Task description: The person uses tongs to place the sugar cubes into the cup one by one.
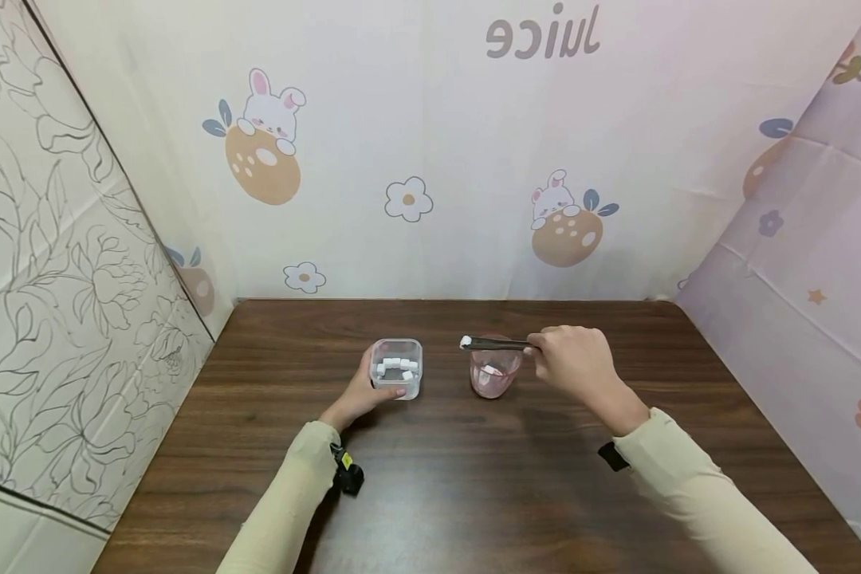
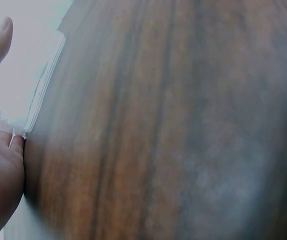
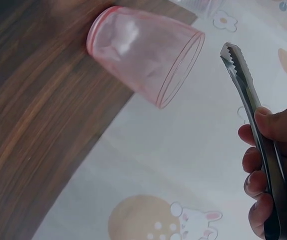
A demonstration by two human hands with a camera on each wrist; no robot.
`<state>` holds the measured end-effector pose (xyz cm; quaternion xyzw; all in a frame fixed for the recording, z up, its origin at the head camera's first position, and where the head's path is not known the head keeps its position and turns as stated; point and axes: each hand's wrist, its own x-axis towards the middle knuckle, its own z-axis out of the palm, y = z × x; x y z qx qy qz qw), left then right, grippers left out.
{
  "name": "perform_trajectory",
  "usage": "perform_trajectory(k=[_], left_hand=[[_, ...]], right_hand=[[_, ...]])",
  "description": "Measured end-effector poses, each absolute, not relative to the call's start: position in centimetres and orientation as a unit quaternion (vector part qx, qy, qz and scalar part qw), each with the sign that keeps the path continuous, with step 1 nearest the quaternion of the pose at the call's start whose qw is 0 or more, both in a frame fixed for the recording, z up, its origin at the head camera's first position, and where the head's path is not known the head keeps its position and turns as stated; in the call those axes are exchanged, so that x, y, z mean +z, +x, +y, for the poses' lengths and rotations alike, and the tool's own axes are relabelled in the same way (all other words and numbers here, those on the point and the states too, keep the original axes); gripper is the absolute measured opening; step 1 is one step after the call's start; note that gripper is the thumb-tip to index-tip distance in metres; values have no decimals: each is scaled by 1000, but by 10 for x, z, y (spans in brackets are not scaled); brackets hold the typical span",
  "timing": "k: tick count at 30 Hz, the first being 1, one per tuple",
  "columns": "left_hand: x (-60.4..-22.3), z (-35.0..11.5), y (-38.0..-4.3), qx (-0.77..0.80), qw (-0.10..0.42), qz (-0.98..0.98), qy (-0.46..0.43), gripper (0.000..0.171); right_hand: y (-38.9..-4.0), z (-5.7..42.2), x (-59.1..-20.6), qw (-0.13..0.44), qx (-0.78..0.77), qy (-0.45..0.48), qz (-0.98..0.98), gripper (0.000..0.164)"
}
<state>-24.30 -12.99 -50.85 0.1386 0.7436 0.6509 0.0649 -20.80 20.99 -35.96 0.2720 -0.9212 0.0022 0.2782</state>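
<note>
My left hand [image 1: 363, 392] grips a clear square plastic container [image 1: 413, 389] on the table, thumb along its near side and fingers round its left. Several white cubes [image 1: 391, 363] lie inside it. To the right stands a see-through pink cup [image 1: 491, 388] with white pieces [image 1: 491, 370] in it. My right hand [image 1: 577, 363] holds dark metal tongs [image 1: 498, 344] level across the cup's rim, pointing left. At their tips, just left of the cup, sits a white cube [image 1: 465, 341]. The right wrist view shows the thumb and fingers wrapped round the tongs [image 3: 271, 175], serrated tips close together.
The brown wood-grain table [image 1: 445, 494] runs back to a printed cloth [image 1: 466, 143] with rabbits and flowers. Another cloth [image 1: 818, 263] hangs on the right. A white panel with line-drawn flowers [image 1: 100, 279] stands on the left.
</note>
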Motion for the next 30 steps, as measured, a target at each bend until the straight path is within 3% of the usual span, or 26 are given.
perform_trajectory(k=[9,17,30], left_hand=[[-518,-130,-246,647,48,749,132,100],[-516,-130,-246,644,55,752,125,101],[-483,-130,-231,633,81,758,138,96]], right_hand=[[-204,226,-363,267,-3,253,-930,13],[-206,231,-370,228,-19,243,-943,22],[-219,225,-380,197,-26,235,-951,29]])
